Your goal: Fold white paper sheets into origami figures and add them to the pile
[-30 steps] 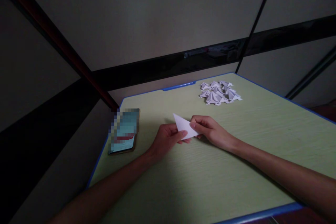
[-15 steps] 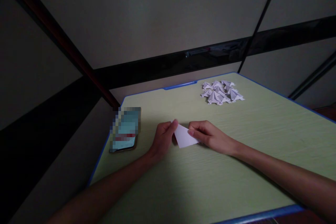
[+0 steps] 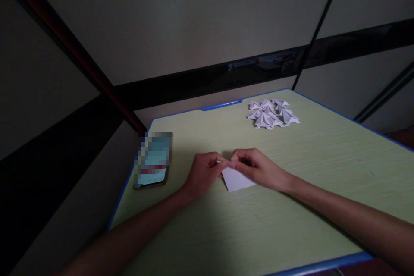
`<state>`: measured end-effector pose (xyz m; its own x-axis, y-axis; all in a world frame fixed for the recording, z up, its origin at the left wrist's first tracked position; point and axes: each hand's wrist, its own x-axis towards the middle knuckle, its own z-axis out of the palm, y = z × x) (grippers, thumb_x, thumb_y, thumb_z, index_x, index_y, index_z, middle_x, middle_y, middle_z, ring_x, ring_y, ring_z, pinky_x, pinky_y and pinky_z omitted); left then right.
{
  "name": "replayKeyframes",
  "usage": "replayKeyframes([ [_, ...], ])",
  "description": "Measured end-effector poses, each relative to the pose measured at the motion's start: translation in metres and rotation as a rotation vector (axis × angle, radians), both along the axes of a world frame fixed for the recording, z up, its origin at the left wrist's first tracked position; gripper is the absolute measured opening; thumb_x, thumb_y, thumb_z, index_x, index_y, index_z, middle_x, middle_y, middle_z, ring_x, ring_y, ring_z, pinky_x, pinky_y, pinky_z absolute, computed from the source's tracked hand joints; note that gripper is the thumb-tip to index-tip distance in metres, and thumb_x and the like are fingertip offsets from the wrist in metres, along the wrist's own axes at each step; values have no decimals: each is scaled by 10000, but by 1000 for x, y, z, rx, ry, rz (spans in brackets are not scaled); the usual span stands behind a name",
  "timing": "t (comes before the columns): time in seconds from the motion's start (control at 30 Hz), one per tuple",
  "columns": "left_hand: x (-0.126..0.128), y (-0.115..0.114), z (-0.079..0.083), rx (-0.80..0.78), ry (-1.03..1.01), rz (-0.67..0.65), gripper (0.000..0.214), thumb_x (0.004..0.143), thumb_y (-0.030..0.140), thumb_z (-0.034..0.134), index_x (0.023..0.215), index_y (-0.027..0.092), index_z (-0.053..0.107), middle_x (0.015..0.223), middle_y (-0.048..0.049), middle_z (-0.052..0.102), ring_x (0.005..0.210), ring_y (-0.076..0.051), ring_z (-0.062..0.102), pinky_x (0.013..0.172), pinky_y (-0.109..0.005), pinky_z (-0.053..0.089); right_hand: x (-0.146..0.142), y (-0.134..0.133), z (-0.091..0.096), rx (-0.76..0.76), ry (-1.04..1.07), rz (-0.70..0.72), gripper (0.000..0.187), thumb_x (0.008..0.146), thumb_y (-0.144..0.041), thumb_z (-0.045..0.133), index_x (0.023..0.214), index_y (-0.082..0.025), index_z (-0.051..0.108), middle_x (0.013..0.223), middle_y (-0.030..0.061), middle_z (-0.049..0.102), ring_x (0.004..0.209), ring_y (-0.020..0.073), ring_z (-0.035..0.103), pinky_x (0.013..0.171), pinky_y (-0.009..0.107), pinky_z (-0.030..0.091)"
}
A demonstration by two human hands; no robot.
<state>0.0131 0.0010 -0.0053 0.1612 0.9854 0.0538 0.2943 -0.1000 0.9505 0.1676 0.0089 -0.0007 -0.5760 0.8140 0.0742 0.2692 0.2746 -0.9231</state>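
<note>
A small piece of white paper [image 3: 237,180] is held between both hands, low over the table, with one corner pointing toward me. My left hand [image 3: 204,172] pinches its far left edge, thumb on top. My right hand [image 3: 258,167] grips the far edge from the right, its thumb meeting the left thumb. The fingers cover the paper's far side and part of its right side, so any folds there are hidden.
Several folded white paper figures [image 3: 268,114] are clustered at the table's far right. A phone [image 3: 155,159], partly pixelated, lies near the left edge. The pale green table [image 3: 323,151] has a blue rim and stands against dark-banded panels [image 3: 207,21].
My left hand has moved right along the paper, so the two thumbs now meet at its far edge. The paper has shifted slightly right and toward me.
</note>
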Motion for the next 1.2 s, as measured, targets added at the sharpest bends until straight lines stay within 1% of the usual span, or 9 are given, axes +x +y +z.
replayKeyframes([
  [0.2,-1,-4,2,177,139,-30,323,731,271,460,438,140,493,396,30,466,404,-79,437,424,-189,307,-1,-1,4,74,-103,-3,157,751,-207,433,616,-137,469,532,-25,386,488,70,328,426,187,235],
  [0.37,-3,-2,5,252,109,132,314,734,267,456,447,142,470,396,49,406,407,-72,383,414,-188,267,-1,-1,8,138,-165,-8,217,779,-218,377,589,-142,447,518,-22,382,480,74,332,430,195,232],
  [0.53,-6,1,6,251,68,285,273,732,263,460,499,132,514,426,47,427,433,-74,378,417,-185,267,2,-2,10,170,-198,-10,203,790,-225,365,604,-157,411,522,-27,372,489,81,332,452,204,243],
  [0.67,-9,4,6,237,-27,358,277,723,240,474,466,134,470,421,51,402,425,-66,369,406,-177,272,4,0,9,163,-167,-26,206,795,-235,371,605,-163,402,537,-25,387,498,85,345,468,211,253],
  [0.77,-10,9,4,158,-165,285,255,720,271,489,508,130,498,436,45,437,411,-67,401,395,-175,302,5,3,7,88,-99,-88,237,797,-291,381,593,-170,380,526,-32,374,485,83,339,456,212,245],
  [0.83,-11,11,1,80,-294,194,238,721,323,491,606,123,546,478,30,488,413,-74,440,385,-180,327,5,5,5,-14,-19,-120,279,799,-341,370,574,-177,355,500,-41,354,454,76,319,433,211,229],
  [0.97,-11,11,-1,-23,-507,41,340,732,424,448,826,117,559,539,3,544,408,-87,498,364,-183,348,6,10,2,-158,160,-166,337,780,-402,385,529,-186,327,448,-60,298,401,62,256,399,215,182],
  [1.07,-11,9,1,-38,-560,-41,348,724,417,460,890,121,537,580,-8,567,419,-99,533,359,-184,354,7,13,-1,-204,258,-216,348,751,-406,441,506,-184,333,421,-67,275,381,55,227,387,220,148],
  [1.2,-11,8,3,-46,-579,-93,289,707,344,503,897,127,531,577,-5,577,421,-103,546,359,-182,356,8,16,-5,-275,359,-255,368,716,-417,495,484,-181,333,394,-76,263,353,42,204,370,223,115],
])
